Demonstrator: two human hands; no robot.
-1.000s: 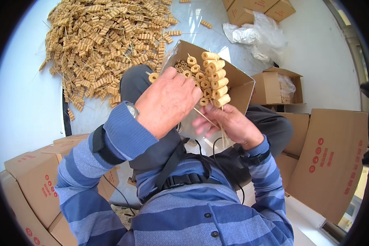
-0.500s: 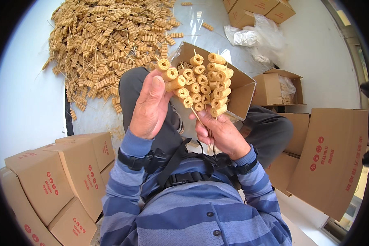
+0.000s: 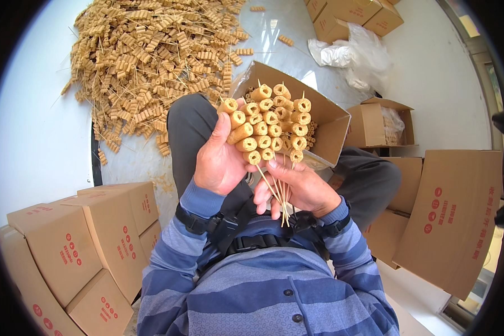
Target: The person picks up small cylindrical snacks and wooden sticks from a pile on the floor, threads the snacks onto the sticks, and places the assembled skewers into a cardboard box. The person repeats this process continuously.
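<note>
A bundle of skewers of hollow, golden-brown tube pieces (image 3: 260,129) is held up between my hands, several skewers side by side. My left hand (image 3: 218,162) grips its left side, thumb along the outer pieces and fingers hidden behind. From below, my right hand (image 3: 305,187) supports the bundle, its thumb against the lowest pieces near the thin sticks (image 3: 280,193). These bare sticks converge downward over my right fingers, which are partly curled under them. Just beyond the bundle is an open cardboard box (image 3: 333,126) with more tube pieces inside, partly covered by the bundle.
A large heap of similar skewers (image 3: 151,61) covers the floor at the far left. Closed cartons (image 3: 50,241) stand at my left, a tall carton (image 3: 448,218) at my right. Clear plastic sheeting (image 3: 355,56) and a smaller open box (image 3: 375,123) lie at the far right.
My left hand has moved right and closed against the bundle's side. The skewers now sit tighter together and more level, and my right fingers have loosened around the sticks.
</note>
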